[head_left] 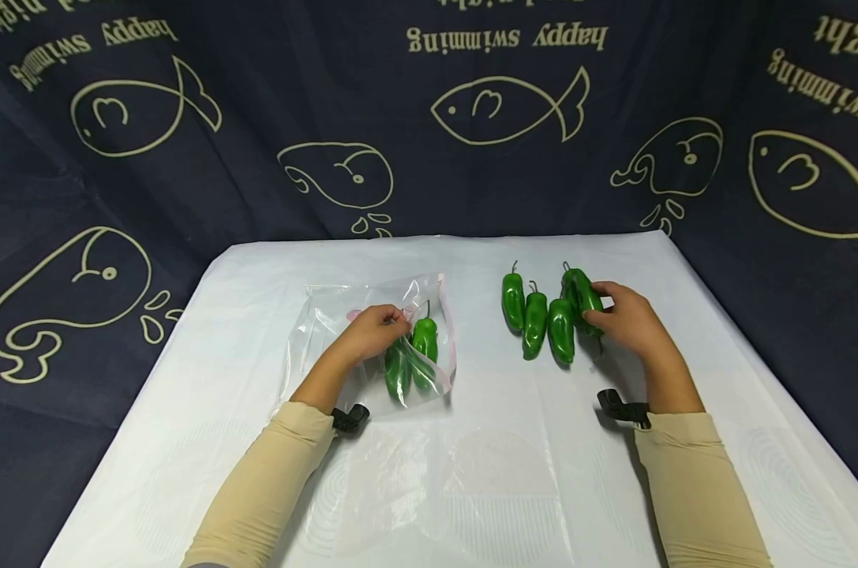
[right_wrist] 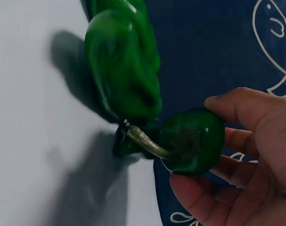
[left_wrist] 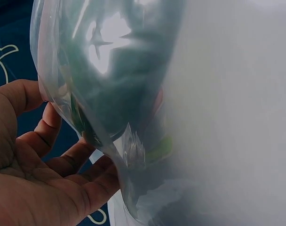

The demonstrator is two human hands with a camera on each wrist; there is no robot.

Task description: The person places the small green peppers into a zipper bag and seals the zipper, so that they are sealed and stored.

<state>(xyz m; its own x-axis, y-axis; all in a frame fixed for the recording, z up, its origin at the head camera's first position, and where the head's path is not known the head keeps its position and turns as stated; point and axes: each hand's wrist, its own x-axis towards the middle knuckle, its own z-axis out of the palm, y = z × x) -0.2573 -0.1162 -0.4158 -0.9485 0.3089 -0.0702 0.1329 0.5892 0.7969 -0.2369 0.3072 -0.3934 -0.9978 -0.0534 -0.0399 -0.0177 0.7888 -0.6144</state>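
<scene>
On the left of the table a clear plastic zip bag (head_left: 322, 315) lies flat with two green peppers (head_left: 397, 375) inside. My left hand (head_left: 372, 333) pinches the bag's pink-edged opening between thumb and finger; in the left wrist view, its other fingers lie along the plastic (left_wrist: 110, 61). Over on the right, my right hand (head_left: 631, 319) grips a green pepper (right_wrist: 194, 146) between thumb and fingers, its curved stem pointing away from the palm. That pepper is at the right end of a group of green peppers (head_left: 535, 323), touching or overlapping one beside it.
A white cloth covers the table (head_left: 500, 473). Behind and along both sides hangs a dark blue curtain (head_left: 400, 102) printed with fish and whales. Each wrist wears a small black camera (head_left: 350, 418).
</scene>
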